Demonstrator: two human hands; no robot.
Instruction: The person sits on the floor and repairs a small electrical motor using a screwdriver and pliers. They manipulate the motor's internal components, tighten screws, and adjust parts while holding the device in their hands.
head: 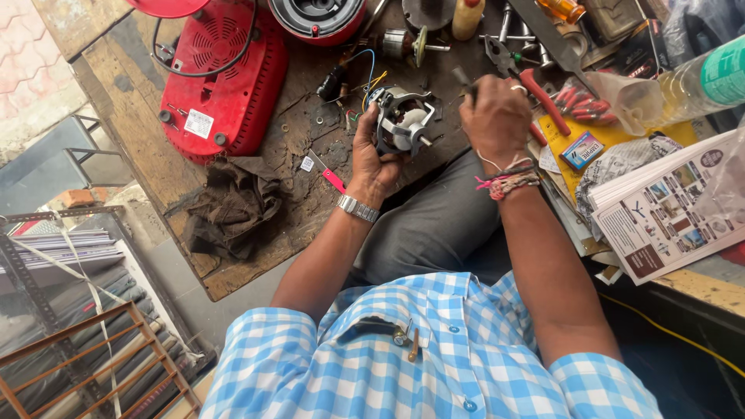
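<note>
Left hand (371, 159) wrapped around a small grey electric motor (403, 120), fingers closed on its metal frame, shaft end pointing toward the right hand. Motor held just above the near edge of the dark, stained wooden tabletop (147, 124), over the lap. Coloured wires (365, 77) trailing from the motor's far side onto the tabletop. Metal wristwatch (357, 208) on the left wrist.

Right hand (497, 116) clenched in a fist around a thin dark tool (464, 81), only the tip showing above the knuckles; kind of tool impossible to tell. Ring on one finger, coloured threads (508, 182) tied round the wrist.

Just beyond the right hand, red-handled pliers (535, 89) lying on the tabletop. Further right, a yellow sheet (613, 136) with a small blue box (580, 150) on it, then a stack of printed leaflets (667, 206). To the left, a red appliance base (221, 77) lying with its vented underside up, and a crumpled dark rag (233, 209) near the tabletop's edge. A small red-handled screwdriver (330, 177) beside the left wrist.
</note>
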